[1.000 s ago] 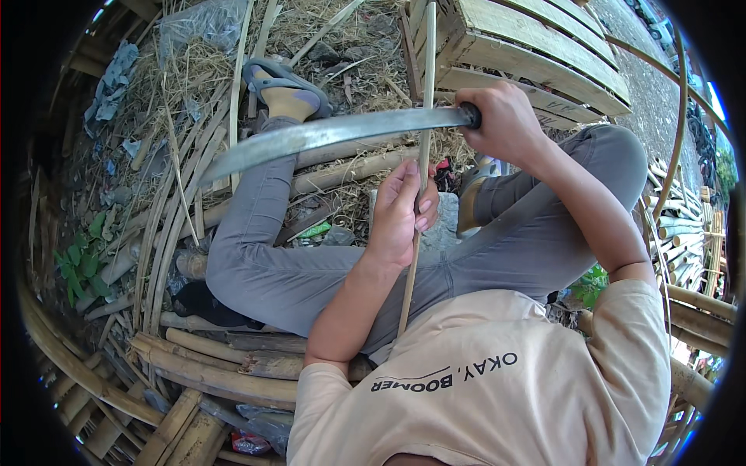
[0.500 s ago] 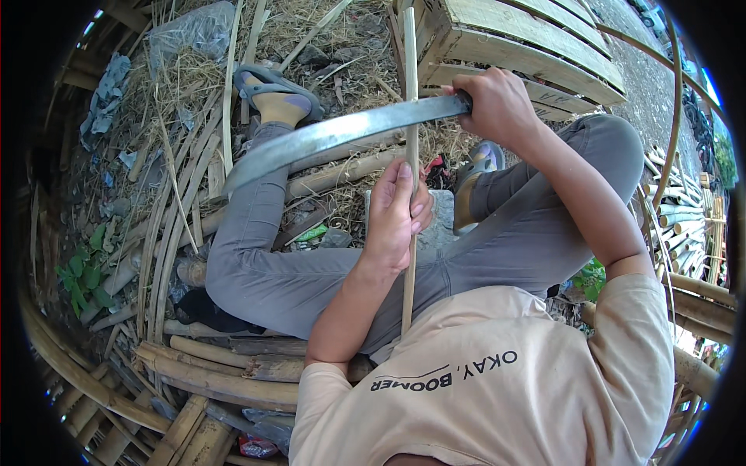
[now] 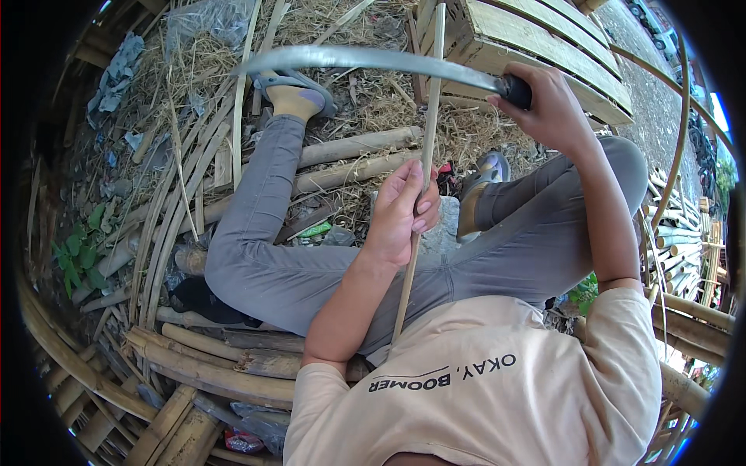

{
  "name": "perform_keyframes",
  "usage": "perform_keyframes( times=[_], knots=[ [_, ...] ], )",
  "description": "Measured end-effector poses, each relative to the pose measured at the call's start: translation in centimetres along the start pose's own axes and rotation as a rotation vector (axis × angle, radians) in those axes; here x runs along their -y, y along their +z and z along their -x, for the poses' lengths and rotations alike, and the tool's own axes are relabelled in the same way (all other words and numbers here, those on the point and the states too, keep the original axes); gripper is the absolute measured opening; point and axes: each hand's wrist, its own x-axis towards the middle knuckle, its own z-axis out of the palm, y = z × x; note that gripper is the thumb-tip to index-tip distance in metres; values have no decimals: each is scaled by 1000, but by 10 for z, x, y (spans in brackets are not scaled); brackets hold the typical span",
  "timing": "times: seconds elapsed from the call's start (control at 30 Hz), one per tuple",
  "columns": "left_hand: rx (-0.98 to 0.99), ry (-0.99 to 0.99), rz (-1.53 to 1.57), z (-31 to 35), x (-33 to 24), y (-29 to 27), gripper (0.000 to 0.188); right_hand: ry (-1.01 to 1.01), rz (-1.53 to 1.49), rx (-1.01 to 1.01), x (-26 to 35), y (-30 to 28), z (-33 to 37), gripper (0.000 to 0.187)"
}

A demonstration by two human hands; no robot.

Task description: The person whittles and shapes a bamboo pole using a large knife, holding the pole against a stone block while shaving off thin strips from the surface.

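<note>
I list: long, pale bamboo strip (image 3: 430,132), nearside of slatted wooden crate (image 3: 536,50), likely light, springy, best held mid-length, where left hand (image 3: 399,213) wraps its fingers; right hand (image 3: 550,109) grips curved, black-handled steel machete (image 3: 373,60).

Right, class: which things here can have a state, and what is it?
Knife, unsheathed, crossing the strip in view; contact unclear
Strip, slanted, held
Left hand, closed around the strip
Right hand, closed on the knife
Plastic sheet, crumpled
Wooden crate, contents unclear
</note>
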Motion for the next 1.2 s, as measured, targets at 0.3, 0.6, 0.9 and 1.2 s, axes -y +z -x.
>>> perform_keyframes(
  times=[0.3,0.6,0.9,1.2],
  knots=[
    [-89,-38,-30,-8,15,-6,25,-141,152,140,-3,13,2,34],
    [-46,-44,6,-9,12,-8,23,-101,76,160,-7,38,4,35],
    [13,3,103,-5,-2,-7,22,9,-139,174,16,40,6,30],
    [-3,17,98,-2,-1,-2,23,-100,-29,156,22,47,9,16]
  ],
)
